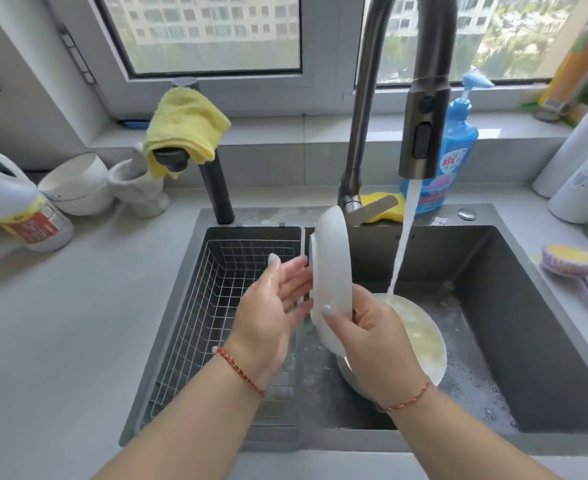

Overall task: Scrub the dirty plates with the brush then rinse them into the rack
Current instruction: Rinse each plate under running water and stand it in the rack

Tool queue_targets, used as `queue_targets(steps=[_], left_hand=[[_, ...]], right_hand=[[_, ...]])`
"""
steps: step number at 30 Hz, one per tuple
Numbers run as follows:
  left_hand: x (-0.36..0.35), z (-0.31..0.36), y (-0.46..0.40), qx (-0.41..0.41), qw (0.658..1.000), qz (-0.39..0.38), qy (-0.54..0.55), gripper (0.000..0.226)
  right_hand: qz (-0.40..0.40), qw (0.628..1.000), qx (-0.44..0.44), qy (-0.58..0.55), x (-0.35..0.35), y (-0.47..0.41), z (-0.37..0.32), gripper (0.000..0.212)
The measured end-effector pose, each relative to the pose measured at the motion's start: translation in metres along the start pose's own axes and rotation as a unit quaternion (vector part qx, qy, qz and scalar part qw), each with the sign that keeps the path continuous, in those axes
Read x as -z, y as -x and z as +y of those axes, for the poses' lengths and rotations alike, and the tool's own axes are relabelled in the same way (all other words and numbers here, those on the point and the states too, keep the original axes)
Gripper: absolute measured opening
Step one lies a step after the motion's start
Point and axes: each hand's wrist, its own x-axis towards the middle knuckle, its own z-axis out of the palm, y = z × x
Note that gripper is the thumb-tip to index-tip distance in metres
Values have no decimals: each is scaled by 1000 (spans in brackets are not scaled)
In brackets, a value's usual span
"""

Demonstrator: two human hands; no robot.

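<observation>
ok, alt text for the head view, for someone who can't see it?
Right hand grips a white plate on edge over a grey sink, left hand open with fingers against its back. The tap runs into another plate below. A wire rack sits left; a brush lies on the right counter.

A home kitchen: sink, faucet (running), dish soap.
</observation>
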Motion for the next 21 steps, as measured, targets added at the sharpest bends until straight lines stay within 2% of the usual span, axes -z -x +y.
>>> queue_targets(steps=[4, 7, 12, 15, 21], left_hand=[[31, 28, -1, -52, 999, 13, 11, 55], [56, 38, -8, -56, 998, 37, 10, 57], [98, 36, -26, -23, 997, 70, -19, 58], [125, 34, -44, 19, 997, 76, -19, 66], [157, 29, -78, 67, 995, 75, -9, 77]], right_hand=[[-26, 999, 25, 10, -31, -21, -23, 19], [-39, 999, 11, 18, -60, -43, -21, 7], [-86, 994, -61, 29, -118, -71, 3, 13], [-96, 988, -108, 49, -150, -87, 21, 18], [-98, 980, -142, 96, -190, -109, 40, 25]])
